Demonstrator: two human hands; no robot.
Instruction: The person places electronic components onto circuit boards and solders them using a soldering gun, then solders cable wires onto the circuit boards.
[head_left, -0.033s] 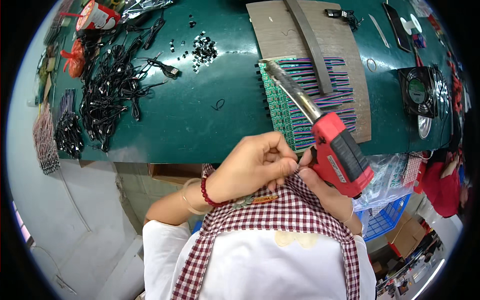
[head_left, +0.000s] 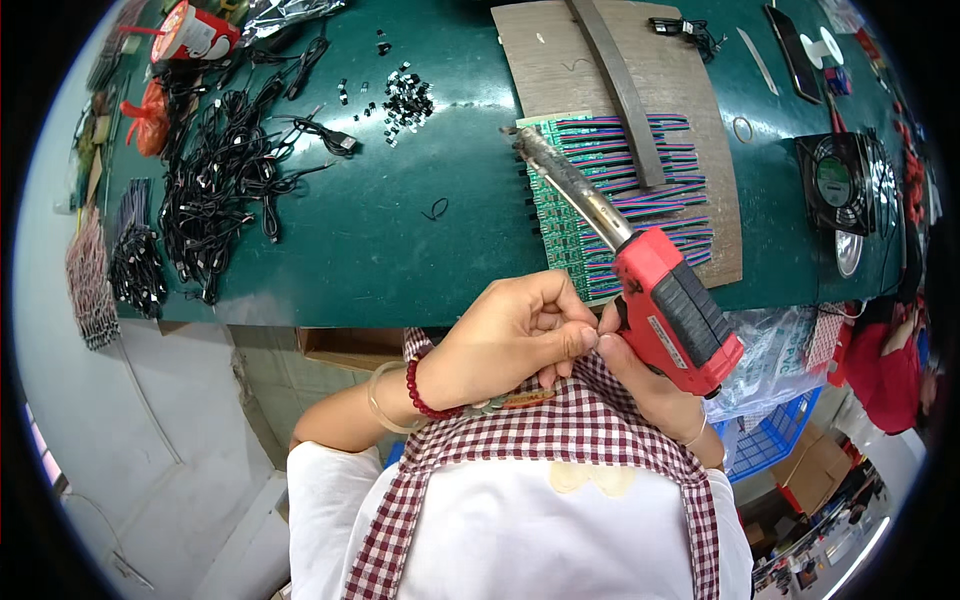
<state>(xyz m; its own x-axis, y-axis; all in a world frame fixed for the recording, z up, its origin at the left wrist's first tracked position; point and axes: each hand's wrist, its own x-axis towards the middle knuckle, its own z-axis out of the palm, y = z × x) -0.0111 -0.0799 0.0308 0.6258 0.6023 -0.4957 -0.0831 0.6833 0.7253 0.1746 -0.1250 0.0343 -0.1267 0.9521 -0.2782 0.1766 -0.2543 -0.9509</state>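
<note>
**Soldering gun [head_left: 675,310] in the right hand [head_left: 648,388], fingertips of both hands meeting**

A dark green worktable [head_left: 400,255] spans the far side, its front edge just beyond the hands. On the near side, a maroon-and-white checked apron [head_left: 590,435] covers the person's front.

A brown board [head_left: 545,70] lies on the table, and well to its left sprawls a heap of black USB cables [head_left: 215,185]. On the board's near part sits a panel of green circuit boards [head_left: 560,220] with rows of coloured wires, and a grey bar [head_left: 610,75] lies across some of those wires.

The red-and-black soldering gun slants up and left from the right hand, its metal tube passing above the circuit boards; the hand grasps it, though its body hides much of the grip.

The left hand [head_left: 510,335] is curled, thumb and forefinger pinched against the right fingertips; whether they grip anything is too small to tell.

A black fan [head_left: 835,185] stands at the table's right. Small black connectors [head_left: 408,100] lie in a loose pile between the cables and the board.
</note>
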